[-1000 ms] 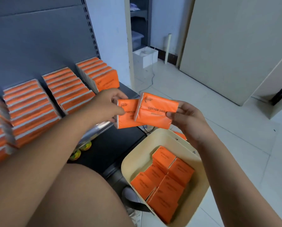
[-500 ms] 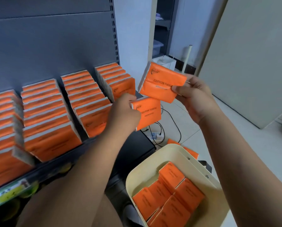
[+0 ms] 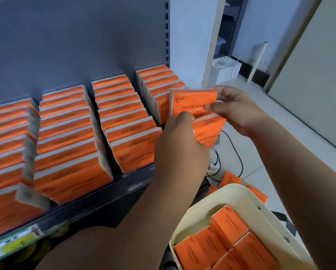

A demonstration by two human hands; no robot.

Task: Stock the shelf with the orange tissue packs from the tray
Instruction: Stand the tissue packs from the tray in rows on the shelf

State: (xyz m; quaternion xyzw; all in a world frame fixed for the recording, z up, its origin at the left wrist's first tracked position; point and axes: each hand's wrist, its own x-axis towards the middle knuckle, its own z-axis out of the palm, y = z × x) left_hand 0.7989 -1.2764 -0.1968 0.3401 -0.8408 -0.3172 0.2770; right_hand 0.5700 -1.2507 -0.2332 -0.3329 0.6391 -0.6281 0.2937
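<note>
Stocking the right end of the shelf (image 3: 114,190).
Right hand (image 3: 239,112) fingers (image 3: 215,107) pinch the upper pack (image 3: 192,101) by its right edge, upright, likely to slot it in front of the rightmost row (image 3: 157,78); left hand (image 3: 180,147) grips the lower pack (image 3: 210,129) just beneath, fingers mostly hidden. Both sit at the shelf's front right corner. More packs (image 3: 229,223) fill the tray (image 3: 241,193) below; cables (image 3: 236,152) cross the tiled floor (image 3: 280,145).
</note>
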